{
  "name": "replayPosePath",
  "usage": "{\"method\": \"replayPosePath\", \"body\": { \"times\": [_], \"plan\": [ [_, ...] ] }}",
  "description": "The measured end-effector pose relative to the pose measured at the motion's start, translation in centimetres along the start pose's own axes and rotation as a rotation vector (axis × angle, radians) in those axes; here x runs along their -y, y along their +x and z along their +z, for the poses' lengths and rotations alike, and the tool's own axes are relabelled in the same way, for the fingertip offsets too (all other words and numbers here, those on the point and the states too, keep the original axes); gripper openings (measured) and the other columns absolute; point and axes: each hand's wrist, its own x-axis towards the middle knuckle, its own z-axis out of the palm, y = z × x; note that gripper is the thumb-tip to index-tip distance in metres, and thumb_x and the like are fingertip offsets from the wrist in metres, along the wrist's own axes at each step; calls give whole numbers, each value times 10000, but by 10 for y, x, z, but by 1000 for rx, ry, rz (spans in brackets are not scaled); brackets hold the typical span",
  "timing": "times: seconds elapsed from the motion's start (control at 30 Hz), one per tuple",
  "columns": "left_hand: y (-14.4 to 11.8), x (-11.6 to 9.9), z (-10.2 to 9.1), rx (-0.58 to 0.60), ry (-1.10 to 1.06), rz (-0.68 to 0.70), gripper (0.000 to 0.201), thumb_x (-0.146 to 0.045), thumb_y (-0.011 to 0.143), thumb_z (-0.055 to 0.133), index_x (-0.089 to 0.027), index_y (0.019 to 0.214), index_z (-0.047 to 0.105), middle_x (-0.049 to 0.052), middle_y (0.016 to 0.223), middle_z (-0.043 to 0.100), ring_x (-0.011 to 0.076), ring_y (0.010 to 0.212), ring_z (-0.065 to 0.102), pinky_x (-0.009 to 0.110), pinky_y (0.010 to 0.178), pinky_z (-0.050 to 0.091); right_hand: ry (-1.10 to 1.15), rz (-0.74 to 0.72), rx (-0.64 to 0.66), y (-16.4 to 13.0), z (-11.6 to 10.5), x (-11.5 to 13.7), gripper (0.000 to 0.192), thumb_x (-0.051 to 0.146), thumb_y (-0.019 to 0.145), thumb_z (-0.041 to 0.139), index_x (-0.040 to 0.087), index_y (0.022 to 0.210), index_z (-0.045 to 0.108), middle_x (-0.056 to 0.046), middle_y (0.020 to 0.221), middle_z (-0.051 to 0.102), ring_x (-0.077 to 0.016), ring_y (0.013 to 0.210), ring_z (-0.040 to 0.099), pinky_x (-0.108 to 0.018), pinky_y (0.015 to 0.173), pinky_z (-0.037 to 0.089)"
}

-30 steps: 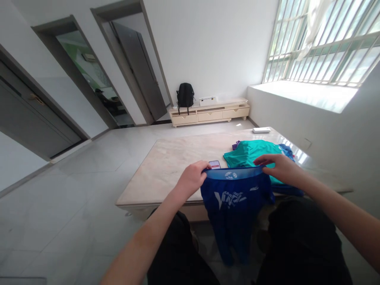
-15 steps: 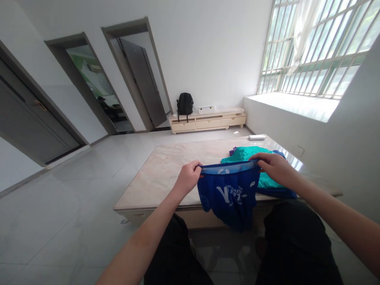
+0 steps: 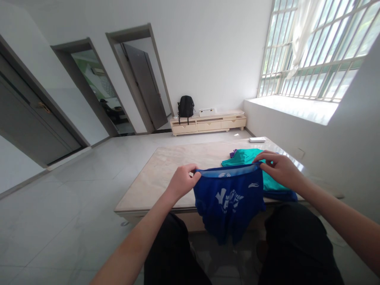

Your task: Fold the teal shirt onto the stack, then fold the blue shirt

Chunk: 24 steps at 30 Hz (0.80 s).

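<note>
A blue garment with white lettering hangs in front of me over the near edge of a marble table. My left hand pinches its top edge at the left end. At the right end, my right hand grips the same edge, so the edge is stretched between both hands. Behind the blue garment, a teal garment lies on the table on top of other folded clothes, with a bit of purple cloth showing at its far side.
A white flat object lies at the table's far right corner. A cream low cabinet with a black backpack and a white box stands against the far wall. Doors are at left, a barred window at right.
The blue garment has been lifted, so less of it hangs below the table edge, and it has shifted slightly left. It now hides the phone seen earlier on the table.
</note>
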Motion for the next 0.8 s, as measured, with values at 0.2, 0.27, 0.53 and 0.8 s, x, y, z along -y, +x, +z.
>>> {"method": "replayPosePath", "body": {
  "times": [0.2,0.27,0.53,0.8],
  "plan": [
    [-9,-15,2,-26,57,54,201,-99,787,506,-218,858,651,10,899,705,182,841,649,251,685,486,175,277,131,-6,-3,19,274,254,784,519,207,974,711,59,398,526,-156,411,552,-265,484,444],
    [-10,-18,3,-5,-5,53,222,-79,782,497,-217,863,650,5,880,704,173,826,658,253,704,497,228,310,154,-4,-3,20,264,252,759,523,196,950,696,52,400,545,-160,401,570,-263,469,468],
    [-11,-11,-14,150,-154,79,161,-176,877,573,-209,958,709,19,941,722,172,885,670,275,807,539,542,353,331,-2,-14,4,241,336,790,691,192,984,686,-30,804,740,-255,792,772,-351,726,656],
    [-13,5,-16,138,-75,210,135,-207,917,611,-220,990,724,44,979,722,187,917,668,300,863,517,310,129,413,-8,-26,-11,548,513,709,863,209,1149,747,-84,944,753,-264,816,742,-357,722,623]
  ]
}}
